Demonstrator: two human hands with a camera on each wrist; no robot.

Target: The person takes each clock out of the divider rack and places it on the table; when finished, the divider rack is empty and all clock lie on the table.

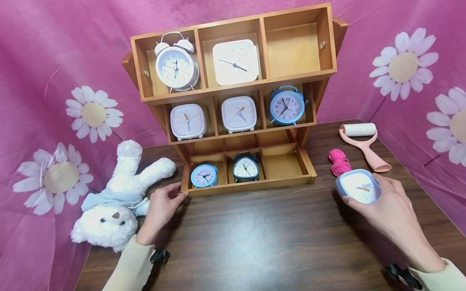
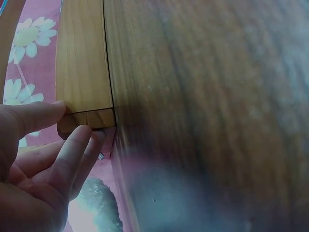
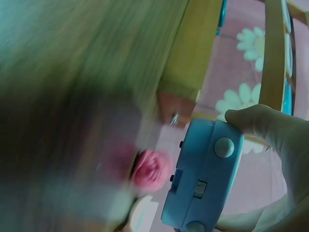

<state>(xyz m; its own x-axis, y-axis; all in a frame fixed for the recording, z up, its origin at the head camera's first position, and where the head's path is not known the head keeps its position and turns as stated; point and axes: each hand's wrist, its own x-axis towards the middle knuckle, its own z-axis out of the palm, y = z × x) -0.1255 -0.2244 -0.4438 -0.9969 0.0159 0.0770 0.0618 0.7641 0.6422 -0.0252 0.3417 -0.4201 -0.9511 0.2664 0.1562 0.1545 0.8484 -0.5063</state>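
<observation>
My right hand (image 1: 391, 206) grips a blue rounded-square alarm clock (image 1: 358, 186) by its sides, right of the wooden shelf. In the right wrist view the clock (image 3: 203, 176) shows its blue casing with small round feet and a little slot, thumb on one edge and fingers on the other. My left hand (image 1: 162, 208) holds the front left corner of the shelf (image 1: 251, 188); in the left wrist view its thumb and fingers pinch the wooden end (image 2: 89, 118). Several clocks stand in the three-tier shelf, among them a white twin-bell clock (image 1: 176, 68) and a black triangular clock (image 1: 245, 167).
A white plush bear (image 1: 109, 222) lies left of the shelf, close to my left forearm. At the right are a pink yarn bundle (image 1: 339, 162) and a lint roller (image 1: 364, 145) with a pink handle. Pink flowered cloth (image 1: 400, 109) hangs around the dark wooden table (image 1: 255, 242).
</observation>
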